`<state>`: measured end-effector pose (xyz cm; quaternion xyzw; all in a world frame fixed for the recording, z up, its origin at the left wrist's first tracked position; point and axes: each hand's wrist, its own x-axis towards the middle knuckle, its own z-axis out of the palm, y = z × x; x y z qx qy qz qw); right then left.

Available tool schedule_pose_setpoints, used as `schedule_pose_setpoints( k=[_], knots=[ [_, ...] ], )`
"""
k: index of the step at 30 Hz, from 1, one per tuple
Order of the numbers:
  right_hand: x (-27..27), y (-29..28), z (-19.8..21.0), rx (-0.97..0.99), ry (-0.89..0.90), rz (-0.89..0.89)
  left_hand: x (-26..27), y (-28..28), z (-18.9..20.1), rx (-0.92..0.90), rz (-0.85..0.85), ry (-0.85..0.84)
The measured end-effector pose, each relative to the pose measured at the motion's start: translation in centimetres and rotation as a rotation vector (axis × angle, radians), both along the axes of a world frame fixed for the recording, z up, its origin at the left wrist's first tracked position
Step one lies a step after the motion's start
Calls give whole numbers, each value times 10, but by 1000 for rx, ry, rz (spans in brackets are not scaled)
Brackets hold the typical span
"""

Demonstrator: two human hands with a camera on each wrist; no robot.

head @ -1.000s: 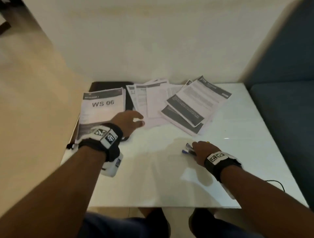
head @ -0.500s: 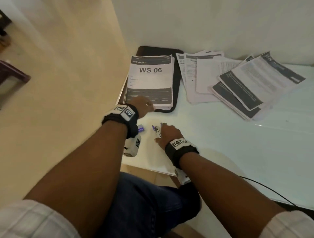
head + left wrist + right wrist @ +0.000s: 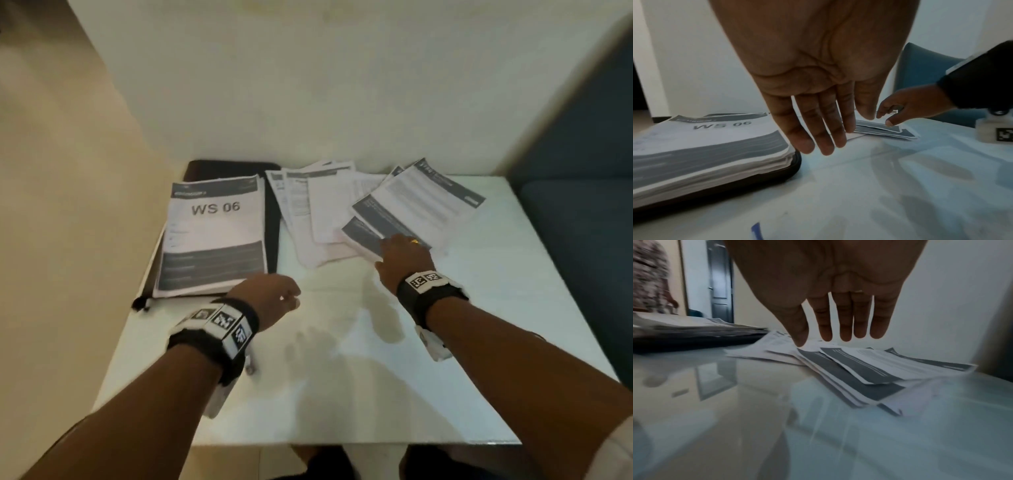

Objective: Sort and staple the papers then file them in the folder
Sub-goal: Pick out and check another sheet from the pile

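Observation:
A thick paper stack headed "WS 06" (image 3: 214, 236) lies on a black folder (image 3: 272, 219) at the table's back left. Loose white sheets (image 3: 308, 212) fan out beside it. Further right lie sheets with dark bands (image 3: 421, 205). My right hand (image 3: 387, 246) reaches onto the near corner of the dark-banded sheets (image 3: 869, 369); the right hand (image 3: 838, 337) has straight fingers, its thumb tip at the paper. My left hand (image 3: 291, 298) hovers just off the folder's near right corner (image 3: 777, 177). The left hand (image 3: 824, 146) has straight fingers and holds nothing.
The white glossy table (image 3: 342, 377) stands against a pale wall. A blue sofa (image 3: 575, 222) borders its right side. The edge of a small blue object (image 3: 756, 230) shows on the table under my left wrist.
My right hand has left the small blue object near the table's front and moved back right onto the dark-banded sheets. My left hand has come off the WS 06 stack.

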<state>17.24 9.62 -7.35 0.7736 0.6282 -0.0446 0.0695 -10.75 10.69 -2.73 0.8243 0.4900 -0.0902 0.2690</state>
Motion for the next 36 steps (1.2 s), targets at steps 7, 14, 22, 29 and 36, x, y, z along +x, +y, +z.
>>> schedule_pose_setpoints(
  k=[7,14,22,29,36],
  knots=[
    [45,13,-49,-182,178,-204,38,-3,15,-1,-22,-9],
    [42,20,-51,-271,96,-198,61,-7,7,-10,-69,34],
    [42,30,-54,-326,200,-238,58,-4,-18,-52,25,169],
    [53,39,-61,-273,180,-181,83,53,-68,84,188,150],
    [43,56,-51,-348,214,-153,114,117,-94,142,281,247]
  ],
)
